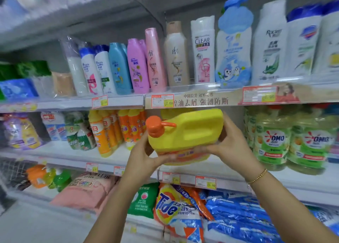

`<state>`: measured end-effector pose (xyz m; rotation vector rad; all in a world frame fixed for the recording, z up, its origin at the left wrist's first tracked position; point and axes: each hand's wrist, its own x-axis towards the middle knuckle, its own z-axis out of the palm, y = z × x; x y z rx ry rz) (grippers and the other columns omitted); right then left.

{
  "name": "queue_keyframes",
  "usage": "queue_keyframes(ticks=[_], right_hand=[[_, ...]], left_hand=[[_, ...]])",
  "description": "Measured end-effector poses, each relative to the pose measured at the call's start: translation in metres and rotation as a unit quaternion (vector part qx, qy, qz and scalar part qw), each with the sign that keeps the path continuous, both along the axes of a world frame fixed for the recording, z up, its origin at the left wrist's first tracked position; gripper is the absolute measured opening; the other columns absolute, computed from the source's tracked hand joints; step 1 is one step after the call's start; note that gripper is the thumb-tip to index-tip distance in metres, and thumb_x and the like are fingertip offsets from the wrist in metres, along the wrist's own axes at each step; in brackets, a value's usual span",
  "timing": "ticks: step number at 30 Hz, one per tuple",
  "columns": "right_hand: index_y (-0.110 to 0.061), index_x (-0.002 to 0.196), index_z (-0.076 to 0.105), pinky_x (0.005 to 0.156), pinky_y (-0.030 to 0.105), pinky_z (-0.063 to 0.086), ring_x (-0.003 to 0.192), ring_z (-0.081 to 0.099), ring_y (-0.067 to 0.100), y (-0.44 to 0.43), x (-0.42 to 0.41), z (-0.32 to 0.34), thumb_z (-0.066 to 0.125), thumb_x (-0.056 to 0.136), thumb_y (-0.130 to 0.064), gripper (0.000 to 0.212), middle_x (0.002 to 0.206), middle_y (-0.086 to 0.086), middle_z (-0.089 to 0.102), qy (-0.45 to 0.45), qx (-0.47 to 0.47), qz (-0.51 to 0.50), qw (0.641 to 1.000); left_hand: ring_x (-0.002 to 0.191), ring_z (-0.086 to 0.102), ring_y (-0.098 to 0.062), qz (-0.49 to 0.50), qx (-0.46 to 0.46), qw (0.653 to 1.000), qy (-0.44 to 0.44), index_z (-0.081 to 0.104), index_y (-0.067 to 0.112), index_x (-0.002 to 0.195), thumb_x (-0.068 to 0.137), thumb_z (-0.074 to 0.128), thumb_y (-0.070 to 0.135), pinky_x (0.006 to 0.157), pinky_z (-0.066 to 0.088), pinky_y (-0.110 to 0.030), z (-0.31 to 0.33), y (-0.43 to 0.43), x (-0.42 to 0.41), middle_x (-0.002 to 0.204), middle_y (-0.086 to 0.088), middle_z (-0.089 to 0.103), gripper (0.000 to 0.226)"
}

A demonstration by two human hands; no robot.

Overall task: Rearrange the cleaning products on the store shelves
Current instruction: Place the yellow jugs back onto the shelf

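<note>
A big yellow jug (190,132) with an orange pump cap and a moulded handle is held in front of the middle shelf (211,166), tilted with its cap to the left. My left hand (145,154) grips its lower left side under the cap. My right hand (231,142) wraps its right side and bottom, with a gold bracelet on the wrist. Behind the jug is a gap on that shelf, between slim orange-and-yellow bottles (117,131) on the left and green OMO jugs (293,142) on the right.
Shampoo bottles (176,54) line the upper shelf, with price tags along its rail. Tide detergent bags (176,209) and blue packs (244,219) fill the bottom shelf, beside pink bags (88,189). Small green and orange spray bottles (49,176) stand at lower left.
</note>
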<state>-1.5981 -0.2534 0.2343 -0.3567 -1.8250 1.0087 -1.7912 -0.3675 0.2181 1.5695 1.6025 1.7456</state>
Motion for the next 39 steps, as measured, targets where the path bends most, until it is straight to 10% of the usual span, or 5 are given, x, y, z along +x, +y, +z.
queue_keyframes(ticks=[15, 23, 28, 34, 39], right_hand=[[-0.047, 0.144, 0.027, 0.102, 0.028, 0.045, 0.125, 0.047, -0.003, -0.042, 0.051, 0.015, 0.079, 0.072, -0.033, 0.089, 0.142, -0.019, 0.046, -0.045, 0.066, -0.072, 0.994], [-0.036, 0.148, 0.019, 0.118, 0.051, 0.012, 0.147, 0.010, 0.027, -0.044, 0.015, -0.116, 0.058, 0.090, -0.029, 0.070, 0.158, -0.002, 0.013, -0.108, 0.450, -0.244, 0.852], [-0.030, 0.129, 0.046, 0.116, 0.050, 0.017, 0.138, 0.030, 0.026, -0.043, -0.010, -0.080, 0.050, 0.099, -0.027, 0.031, 0.139, 0.001, 0.041, 0.007, 0.509, -0.282, 0.813], [-0.032, 0.132, 0.044, 0.111, 0.056, 0.029, 0.135, 0.039, 0.029, -0.063, -0.024, -0.062, 0.057, 0.093, -0.032, 0.041, 0.140, -0.003, 0.045, 0.088, 0.374, -0.212, 0.899], [-0.045, 0.125, 0.053, 0.093, 0.009, 0.042, 0.117, 0.053, -0.006, -0.094, -0.033, -0.062, 0.080, 0.064, -0.019, 0.072, 0.126, -0.030, 0.055, 0.140, 0.075, -0.104, 0.982]], left_hand=[[0.093, 0.071, -0.026, -0.054, 0.050, 0.965, -0.250, 0.061, 0.011, 0.118, 0.042, 0.091, 0.035, 0.064, 0.057, -0.031, 0.005, -0.011, 0.071, 0.109, -0.008, 0.072, 0.085], [0.072, 0.072, -0.011, -0.017, 0.072, 0.927, -0.369, 0.065, 0.021, 0.099, 0.077, 0.067, 0.024, 0.064, 0.055, -0.029, 0.000, -0.019, 0.054, 0.085, 0.005, 0.076, 0.023], [0.108, 0.066, -0.028, -0.055, 0.034, 0.924, -0.377, 0.063, 0.020, 0.118, 0.050, 0.084, 0.053, 0.097, 0.049, -0.051, -0.001, -0.037, 0.031, 0.114, -0.006, 0.071, 0.078], [0.107, 0.067, -0.019, -0.209, 0.126, 0.884, -0.398, 0.077, 0.023, 0.100, 0.035, 0.086, 0.062, 0.082, 0.057, -0.036, 0.006, -0.039, 0.024, 0.115, -0.003, 0.070, 0.077], [0.106, 0.066, -0.018, -0.185, 0.114, 0.885, -0.411, 0.059, 0.016, 0.127, 0.037, 0.090, 0.057, 0.080, 0.057, -0.034, -0.002, -0.025, 0.024, 0.118, -0.003, 0.068, 0.104]])
